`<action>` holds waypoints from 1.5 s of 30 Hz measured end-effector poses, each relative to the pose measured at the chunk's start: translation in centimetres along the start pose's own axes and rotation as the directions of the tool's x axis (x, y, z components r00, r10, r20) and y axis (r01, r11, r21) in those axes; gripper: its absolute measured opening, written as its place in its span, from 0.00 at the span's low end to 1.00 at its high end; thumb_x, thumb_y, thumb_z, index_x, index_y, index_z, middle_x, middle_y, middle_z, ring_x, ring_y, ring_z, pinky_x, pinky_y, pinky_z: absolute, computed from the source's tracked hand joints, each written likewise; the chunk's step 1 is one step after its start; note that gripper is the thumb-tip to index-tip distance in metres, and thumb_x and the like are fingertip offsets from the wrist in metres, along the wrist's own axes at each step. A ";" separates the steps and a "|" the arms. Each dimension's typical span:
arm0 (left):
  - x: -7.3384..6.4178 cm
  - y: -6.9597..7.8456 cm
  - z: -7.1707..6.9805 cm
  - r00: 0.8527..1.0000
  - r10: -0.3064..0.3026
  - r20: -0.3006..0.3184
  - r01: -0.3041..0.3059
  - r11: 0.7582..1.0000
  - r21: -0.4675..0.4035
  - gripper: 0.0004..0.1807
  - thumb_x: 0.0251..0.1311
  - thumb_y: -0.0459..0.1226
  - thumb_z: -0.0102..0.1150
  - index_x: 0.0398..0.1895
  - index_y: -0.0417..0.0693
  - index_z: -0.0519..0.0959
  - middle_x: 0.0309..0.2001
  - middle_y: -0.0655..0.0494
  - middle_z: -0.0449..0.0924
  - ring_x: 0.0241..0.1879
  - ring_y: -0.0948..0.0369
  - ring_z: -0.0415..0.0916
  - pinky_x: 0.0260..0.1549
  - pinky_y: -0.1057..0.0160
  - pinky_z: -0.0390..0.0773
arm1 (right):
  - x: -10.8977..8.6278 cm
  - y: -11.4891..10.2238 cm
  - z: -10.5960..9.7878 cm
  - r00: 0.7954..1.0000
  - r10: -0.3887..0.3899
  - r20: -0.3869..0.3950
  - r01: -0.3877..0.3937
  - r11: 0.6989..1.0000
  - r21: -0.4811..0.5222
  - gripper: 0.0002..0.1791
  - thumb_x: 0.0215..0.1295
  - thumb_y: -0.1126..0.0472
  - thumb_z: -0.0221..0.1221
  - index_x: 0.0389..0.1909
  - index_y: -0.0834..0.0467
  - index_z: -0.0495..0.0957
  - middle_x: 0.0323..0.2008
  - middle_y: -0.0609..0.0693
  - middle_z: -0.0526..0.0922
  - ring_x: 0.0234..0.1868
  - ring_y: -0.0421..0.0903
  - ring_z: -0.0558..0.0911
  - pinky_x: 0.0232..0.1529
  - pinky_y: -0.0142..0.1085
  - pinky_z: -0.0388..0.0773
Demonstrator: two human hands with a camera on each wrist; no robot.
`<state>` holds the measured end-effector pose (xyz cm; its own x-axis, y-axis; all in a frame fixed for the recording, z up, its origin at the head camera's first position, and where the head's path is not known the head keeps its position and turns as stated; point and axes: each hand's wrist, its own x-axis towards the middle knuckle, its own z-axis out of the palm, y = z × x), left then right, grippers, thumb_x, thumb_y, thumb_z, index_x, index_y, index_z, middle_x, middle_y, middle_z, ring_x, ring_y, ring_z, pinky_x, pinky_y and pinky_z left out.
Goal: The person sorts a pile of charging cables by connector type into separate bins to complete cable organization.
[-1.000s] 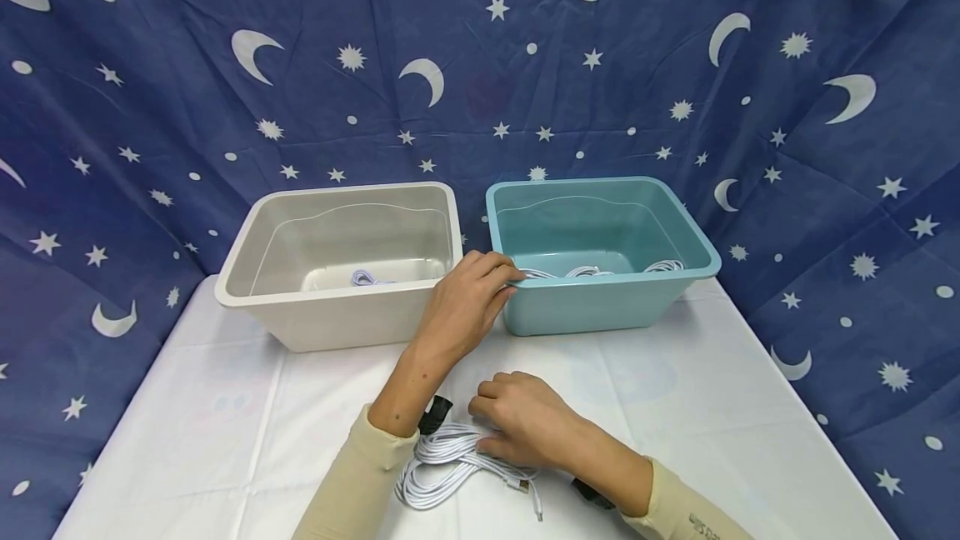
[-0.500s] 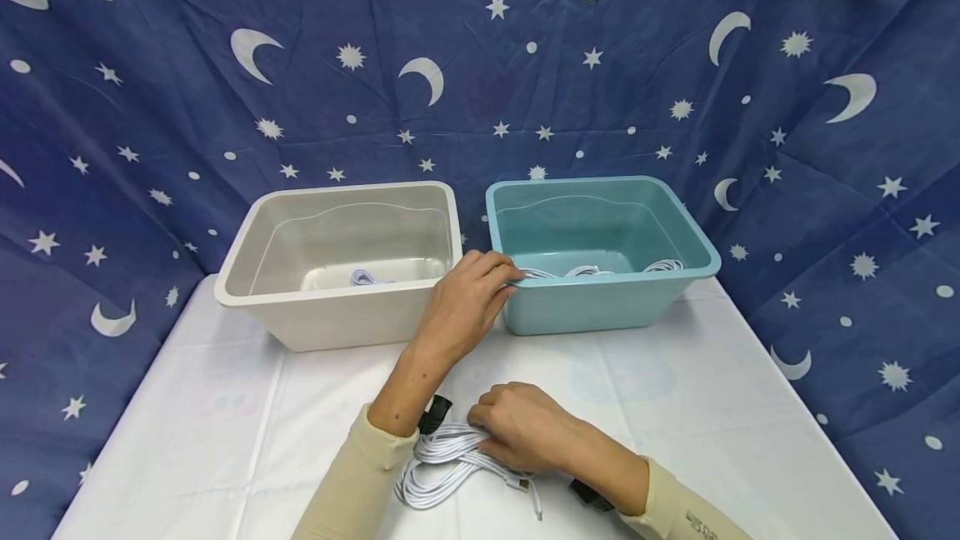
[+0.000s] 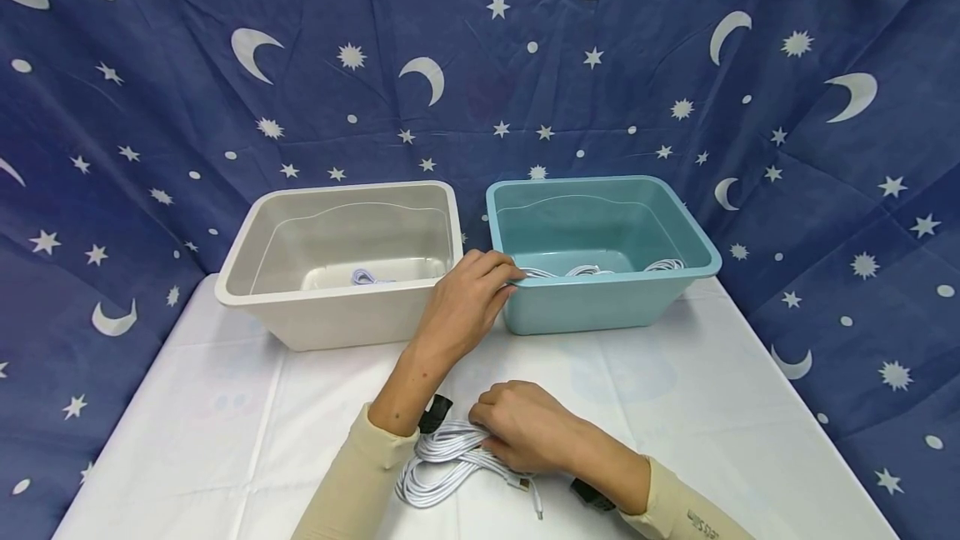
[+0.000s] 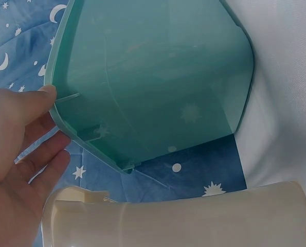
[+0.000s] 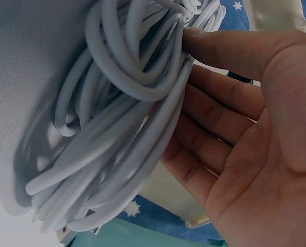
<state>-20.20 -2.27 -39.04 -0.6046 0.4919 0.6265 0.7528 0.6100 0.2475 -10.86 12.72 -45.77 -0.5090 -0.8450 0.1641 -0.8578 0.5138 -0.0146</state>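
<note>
A coiled white USB cable (image 3: 435, 486) lies on the white cloth near the front. My right hand (image 3: 528, 427) pinches the coil at its right side; in the right wrist view, the thumb is on the near side of the cable loops (image 5: 132, 56) and the fingers are behind them. My left hand (image 3: 468, 294) reaches over to the teal bin (image 3: 592, 307) and holds its front left corner. The left wrist view shows the thumb on the bin's rim (image 4: 65, 123), with the fingers bent beneath it. Part of the coil is hidden under my right hand.
Left of the teal bin stands a cream bin (image 3: 352, 319), with a small pale cable (image 3: 363, 277) inside. Several white cables (image 3: 588, 271) lie in the teal bin, partly hidden by its front wall. Behind both hangs a blue curtain (image 3: 480, 48) with moons and stars.
My right hand has dipped slightly toward me over the coil, its knuckles now lower in the head view. The left hand and both bins stay where they were.
</note>
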 end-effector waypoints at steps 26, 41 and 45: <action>0.1 0.1 0.0 1.000 -0.008 0.005 0.008 1.000 0.013 0.09 0.68 0.38 0.61 0.49 0.55 0.84 0.49 0.67 0.78 0.47 0.64 0.70 0.47 0.66 0.74 | -0.8 1.4 -2.7 0.995 0.055 -0.087 -0.061 0.996 -0.069 0.10 0.52 0.57 0.70 0.28 0.48 0.76 0.24 0.39 0.72 0.29 0.41 0.75 0.34 0.36 0.75; 0.1 0.1 0.0 1.000 -0.014 0.004 0.014 1.000 0.006 0.09 0.68 0.39 0.61 0.49 0.55 0.84 0.49 0.67 0.78 0.47 0.64 0.70 0.47 0.67 0.73 | -1.9 2.7 -5.5 0.981 0.070 -0.183 -0.088 0.992 -0.091 0.13 0.46 0.62 0.73 0.30 0.48 0.79 0.28 0.41 0.73 0.30 0.41 0.71 0.31 0.34 0.72; 0.1 0.2 -0.1 1.000 -0.018 0.009 0.018 1.000 0.006 0.09 0.69 0.39 0.61 0.49 0.55 0.84 0.50 0.67 0.78 0.47 0.64 0.70 0.47 0.67 0.73 | -2.1 3.0 -6.0 0.975 0.068 -0.211 -0.089 0.991 -0.095 0.14 0.44 0.64 0.73 0.30 0.48 0.80 0.29 0.41 0.75 0.33 0.42 0.71 0.34 0.35 0.73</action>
<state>-20.07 -2.13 -38.87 -0.6201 0.4864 0.6156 0.7403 0.6225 0.2538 -11.96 16.96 -40.21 -0.5391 -0.7578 0.3675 -0.7981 0.5991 0.0646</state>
